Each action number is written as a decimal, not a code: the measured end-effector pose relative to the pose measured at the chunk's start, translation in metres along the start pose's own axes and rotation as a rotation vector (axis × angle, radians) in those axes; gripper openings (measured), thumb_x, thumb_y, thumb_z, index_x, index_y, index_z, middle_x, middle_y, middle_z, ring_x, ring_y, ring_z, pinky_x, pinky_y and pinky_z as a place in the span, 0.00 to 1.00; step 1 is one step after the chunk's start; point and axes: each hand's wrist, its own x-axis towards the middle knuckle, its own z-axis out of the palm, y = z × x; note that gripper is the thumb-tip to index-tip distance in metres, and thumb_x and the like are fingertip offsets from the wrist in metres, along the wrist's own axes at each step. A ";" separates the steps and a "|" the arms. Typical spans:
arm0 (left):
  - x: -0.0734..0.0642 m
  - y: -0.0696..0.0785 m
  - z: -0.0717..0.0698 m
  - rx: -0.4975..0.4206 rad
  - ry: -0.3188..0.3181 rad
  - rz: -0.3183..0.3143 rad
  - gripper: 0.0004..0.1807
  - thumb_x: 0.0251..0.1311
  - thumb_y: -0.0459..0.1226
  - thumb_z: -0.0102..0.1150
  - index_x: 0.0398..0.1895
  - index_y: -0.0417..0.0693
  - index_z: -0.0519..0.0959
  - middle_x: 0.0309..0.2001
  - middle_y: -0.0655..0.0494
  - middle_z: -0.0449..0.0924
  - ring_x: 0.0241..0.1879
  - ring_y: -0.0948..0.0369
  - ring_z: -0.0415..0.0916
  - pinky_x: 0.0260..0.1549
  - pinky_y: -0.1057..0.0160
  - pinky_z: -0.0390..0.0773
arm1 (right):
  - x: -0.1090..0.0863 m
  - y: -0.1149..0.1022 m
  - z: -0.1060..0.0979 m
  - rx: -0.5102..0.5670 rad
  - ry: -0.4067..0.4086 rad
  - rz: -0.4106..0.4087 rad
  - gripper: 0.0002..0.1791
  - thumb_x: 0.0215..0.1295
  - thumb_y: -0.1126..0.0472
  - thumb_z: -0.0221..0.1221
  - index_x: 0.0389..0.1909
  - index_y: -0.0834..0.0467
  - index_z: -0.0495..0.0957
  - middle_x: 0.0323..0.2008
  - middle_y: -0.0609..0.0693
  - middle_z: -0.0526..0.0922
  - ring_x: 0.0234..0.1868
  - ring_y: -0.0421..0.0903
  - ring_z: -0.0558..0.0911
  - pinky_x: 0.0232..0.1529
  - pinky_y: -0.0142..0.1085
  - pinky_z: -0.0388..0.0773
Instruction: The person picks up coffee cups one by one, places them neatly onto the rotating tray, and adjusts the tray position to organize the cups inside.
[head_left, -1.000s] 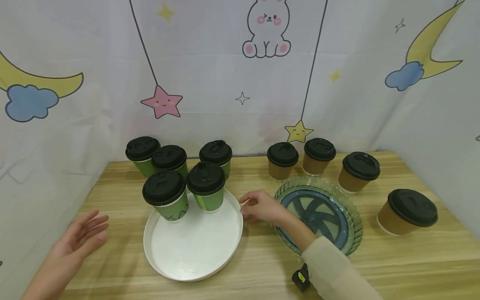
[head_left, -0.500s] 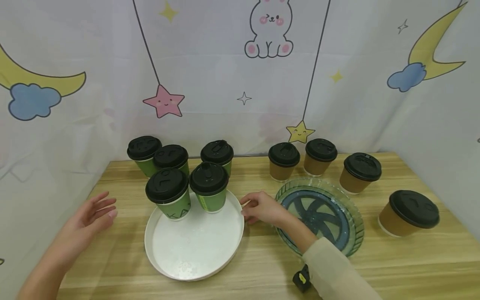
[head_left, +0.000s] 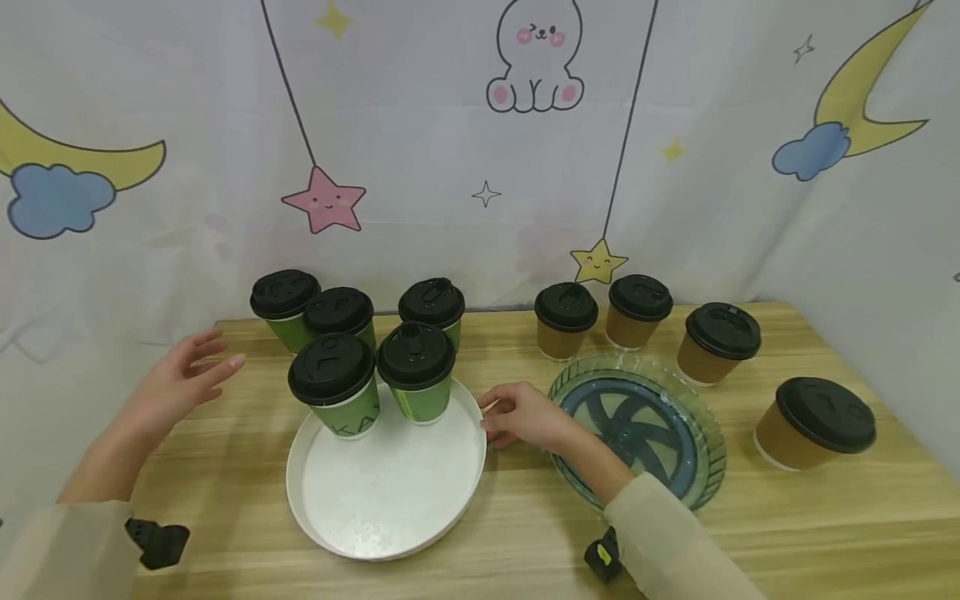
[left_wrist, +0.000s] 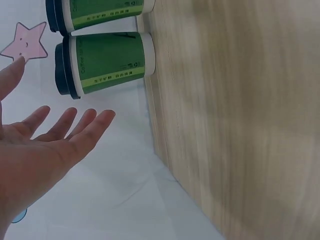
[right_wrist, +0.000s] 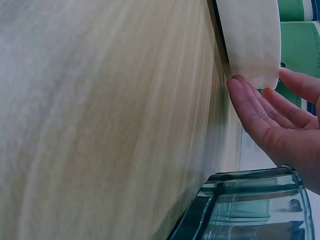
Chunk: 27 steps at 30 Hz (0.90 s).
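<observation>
A round white tray (head_left: 386, 508) bears two green paper cups with black lids, one on its left (head_left: 347, 412) and one (head_left: 422, 402) beside it. My right hand (head_left: 525, 414) holds the tray's right rim; in the right wrist view the thumb is at the upper edge and the fingers at the side wall. My left hand (head_left: 176, 379) hovers left of the cups, fingers loosely spread, holding nothing. Ahead of it, in the left wrist view, stands a green cup (left_wrist: 110, 62). Behind the tray are more green lidded cups, one far left (head_left: 285, 308) and one further right (head_left: 432, 308).
A clear greenish glass dish (head_left: 637, 442) lies right of the tray, partly beneath my right forearm. Several brown cups with black lids stand around it, one (head_left: 813, 425) near the right. A white printed cloth (head_left: 450, 125) hangs behind the wooden table (head_left: 525, 533).
My left hand has moved up and forward toward the back left cups, bringing its sleeve into view. My right hand stays at the tray's rim, and the cups stay in place.
</observation>
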 end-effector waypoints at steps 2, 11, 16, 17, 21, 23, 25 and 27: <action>0.009 0.002 -0.003 0.006 -0.006 -0.012 0.44 0.65 0.51 0.44 0.70 0.36 0.35 0.66 0.26 0.41 0.60 0.31 0.49 0.48 0.46 0.68 | 0.000 0.000 -0.001 0.003 0.000 0.001 0.17 0.60 0.72 0.56 0.50 0.72 0.71 0.34 0.61 0.80 0.32 0.48 0.81 0.33 0.42 0.80; 0.039 0.006 -0.008 0.008 -0.020 -0.062 0.48 0.63 0.55 0.44 0.69 0.38 0.30 0.67 0.28 0.33 0.61 0.31 0.46 0.51 0.37 0.61 | 0.000 0.002 -0.001 0.026 -0.003 -0.004 0.18 0.59 0.71 0.57 0.50 0.72 0.71 0.36 0.63 0.80 0.33 0.49 0.82 0.33 0.44 0.80; 0.053 0.007 -0.006 0.036 0.011 -0.060 0.49 0.63 0.56 0.44 0.69 0.35 0.30 0.67 0.27 0.32 0.60 0.30 0.46 0.51 0.35 0.59 | -0.001 0.002 -0.001 0.023 -0.003 -0.011 0.18 0.59 0.71 0.57 0.50 0.72 0.71 0.37 0.64 0.80 0.32 0.49 0.82 0.32 0.44 0.80; 0.056 0.008 -0.005 0.046 0.019 -0.062 0.49 0.63 0.56 0.44 0.69 0.35 0.30 0.67 0.27 0.33 0.60 0.30 0.47 0.51 0.34 0.58 | -0.001 0.002 -0.001 0.024 -0.001 -0.011 0.18 0.59 0.71 0.57 0.50 0.73 0.71 0.37 0.64 0.80 0.32 0.49 0.82 0.32 0.44 0.80; 0.067 0.007 -0.003 0.066 0.030 -0.082 0.52 0.61 0.58 0.44 0.68 0.34 0.29 0.67 0.27 0.32 0.60 0.30 0.46 0.52 0.32 0.54 | -0.001 0.002 -0.001 0.029 0.003 -0.011 0.18 0.59 0.71 0.57 0.50 0.73 0.71 0.37 0.64 0.80 0.32 0.49 0.82 0.32 0.44 0.80; 0.071 0.006 -0.001 0.057 0.032 -0.091 0.52 0.60 0.59 0.44 0.68 0.35 0.29 0.67 0.28 0.31 0.61 0.31 0.46 0.52 0.33 0.54 | -0.001 0.002 -0.001 0.037 0.004 -0.011 0.18 0.59 0.72 0.57 0.50 0.73 0.71 0.36 0.64 0.80 0.32 0.49 0.82 0.32 0.44 0.80; 0.075 0.005 0.001 0.042 0.033 -0.095 0.53 0.60 0.59 0.44 0.68 0.35 0.28 0.67 0.28 0.29 0.61 0.31 0.46 0.53 0.33 0.54 | -0.001 0.002 -0.001 0.046 0.001 -0.011 0.18 0.59 0.72 0.57 0.50 0.73 0.71 0.37 0.64 0.80 0.32 0.48 0.82 0.32 0.44 0.80; 0.078 0.005 0.004 0.022 0.035 -0.093 0.53 0.60 0.58 0.45 0.68 0.36 0.27 0.67 0.28 0.28 0.61 0.31 0.45 0.53 0.33 0.53 | -0.001 0.003 0.000 0.051 -0.001 -0.012 0.18 0.59 0.72 0.57 0.50 0.73 0.71 0.37 0.65 0.80 0.32 0.48 0.82 0.32 0.44 0.80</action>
